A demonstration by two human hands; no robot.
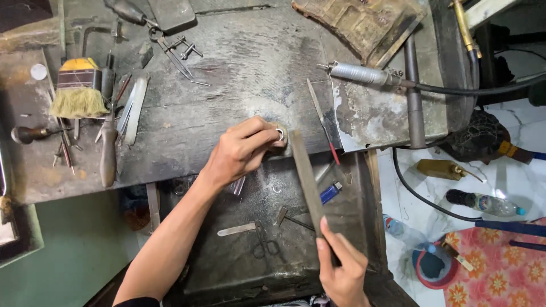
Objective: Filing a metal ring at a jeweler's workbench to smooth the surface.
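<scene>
My left hand [242, 150] pinches a small silver ring [280, 134] against a worn wooden bench peg at the edge of the dark workbench [239, 74]. My right hand [341, 267] grips the near end of a long flat metal file [306, 176]. The file's far end lies against the ring, just right of my left fingertips.
A yellow-bristled brush [78, 91], hand tools and dividers [173, 54] lie on the bench's left and back. A slim red-tipped file [321, 119] and a flexible-shaft handpiece [364, 74] lie to the right. Scissors [266, 244] and a blue lighter [330, 192] rest in the tray below. Bottles stand on the floor.
</scene>
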